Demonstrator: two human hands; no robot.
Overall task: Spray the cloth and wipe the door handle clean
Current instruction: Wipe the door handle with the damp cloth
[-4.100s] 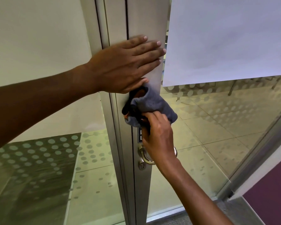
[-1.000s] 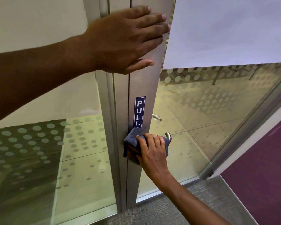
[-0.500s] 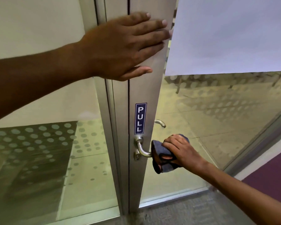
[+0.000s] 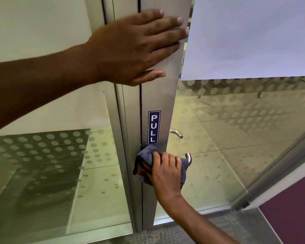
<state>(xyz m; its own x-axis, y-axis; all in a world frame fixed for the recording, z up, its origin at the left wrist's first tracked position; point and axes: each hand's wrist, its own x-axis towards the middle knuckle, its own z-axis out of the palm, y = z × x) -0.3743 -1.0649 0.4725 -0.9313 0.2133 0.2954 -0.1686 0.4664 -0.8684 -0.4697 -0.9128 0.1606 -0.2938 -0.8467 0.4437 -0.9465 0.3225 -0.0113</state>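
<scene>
Cloth [image 4: 145,156] under right hand [image 4: 165,175] hides door handle [image 4: 188,157]; tip shows.

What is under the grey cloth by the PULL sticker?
The cloth, pressed by the right hand, covers most of the door handle; only its tip shows. The handle's base is hidden.

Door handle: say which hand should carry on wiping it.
Right. The right hand holds the grey cloth wrapped over the door handle. The left hand lies flat on the door frame, higher up, bracing it.
</scene>
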